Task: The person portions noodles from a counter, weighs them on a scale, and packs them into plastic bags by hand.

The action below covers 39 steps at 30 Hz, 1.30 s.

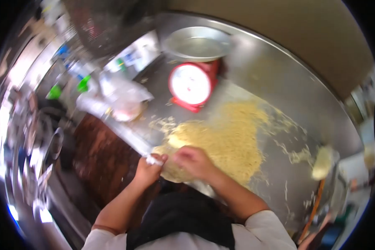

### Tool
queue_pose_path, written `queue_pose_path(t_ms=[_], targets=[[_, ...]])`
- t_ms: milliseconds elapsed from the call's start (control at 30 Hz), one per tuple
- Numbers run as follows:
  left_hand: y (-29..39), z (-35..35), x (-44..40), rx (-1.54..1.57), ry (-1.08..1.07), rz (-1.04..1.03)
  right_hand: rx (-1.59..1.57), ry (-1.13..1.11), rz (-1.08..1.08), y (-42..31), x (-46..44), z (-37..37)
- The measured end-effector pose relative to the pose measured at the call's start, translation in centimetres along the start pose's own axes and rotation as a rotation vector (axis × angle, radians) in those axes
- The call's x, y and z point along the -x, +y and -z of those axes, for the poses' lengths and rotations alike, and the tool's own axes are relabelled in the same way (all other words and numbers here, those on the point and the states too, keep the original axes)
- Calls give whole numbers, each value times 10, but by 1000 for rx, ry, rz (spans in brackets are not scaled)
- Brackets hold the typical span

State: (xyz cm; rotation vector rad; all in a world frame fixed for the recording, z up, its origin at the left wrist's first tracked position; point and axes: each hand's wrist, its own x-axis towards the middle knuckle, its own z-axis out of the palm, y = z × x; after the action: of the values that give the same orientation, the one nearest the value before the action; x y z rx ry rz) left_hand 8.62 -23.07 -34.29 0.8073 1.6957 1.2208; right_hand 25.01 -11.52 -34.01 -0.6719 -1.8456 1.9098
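My left hand is closed around the gathered white neck of a clear plastic bag, which seems to hold pale yellow strands and hangs at the near table edge. Close beside it, over the bag, is my right hand; motion smears its fingers, so I cannot tell whether they grip anything. A broad heap of yellow shredded food, like short noodles, spreads over the steel table just beyond both hands.
A red dial scale with a round metal pan stands behind the heap. Plastic bags lie at the left table edge. At right are a pale yellow bundle and an orange stick. Loose strands are scattered about.
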Motion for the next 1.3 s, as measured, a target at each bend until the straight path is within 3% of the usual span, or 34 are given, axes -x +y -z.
queue_pose_path(t_ms=[67, 100, 300, 367, 433, 533, 600, 633, 700, 767, 800, 867, 967, 1067, 1200, 1300], targets=[[8, 6, 34, 33, 127, -109, -189, 44, -64, -6, 7, 5], [20, 12, 55, 32, 178, -44, -269, 15, -112, -2, 9, 8], [0, 44, 201, 32, 561, 63, -150, -63, -330, 12, 29, -31], [-32, 56, 250, 1, 754, 60, -87, -190, -363, 30, 34, -58], [-56, 63, 313, 46, 969, 201, -30, -345, -419, 48, 44, -100], [-104, 65, 396, 50, 1408, 61, 41, -562, -472, 49, 57, -157], [-122, 64, 457, -197, 1859, 13, 113, -728, -483, 44, 76, -197], [-153, 67, 497, -374, 1966, 138, 165, -812, -487, 41, 84, -215], [-174, 66, 573, -323, 2192, 321, 257, -966, -441, 36, 102, -253], [-153, 55, 621, 111, 2409, 178, 311, -1058, -396, 25, 115, -273], [-154, 54, 640, 307, 2478, -31, 314, -1112, -368, 23, 121, -279], [-163, 60, 655, 154, 2599, -429, 307, -1141, -299, 24, 128, -284], [-130, 86, 633, 155, 2448, -501, 405, -1158, -215, 37, 133, -277], [-129, 119, 572, 224, 2081, -530, 576, -1116, -105, 20, 136, -253], [-119, 143, 438, 541, 1514, -458, 541, -797, -79, 10, 131, -189], [-80, 118, 335, 493, 1061, -309, 459, -487, -78, 12, 135, -122]])
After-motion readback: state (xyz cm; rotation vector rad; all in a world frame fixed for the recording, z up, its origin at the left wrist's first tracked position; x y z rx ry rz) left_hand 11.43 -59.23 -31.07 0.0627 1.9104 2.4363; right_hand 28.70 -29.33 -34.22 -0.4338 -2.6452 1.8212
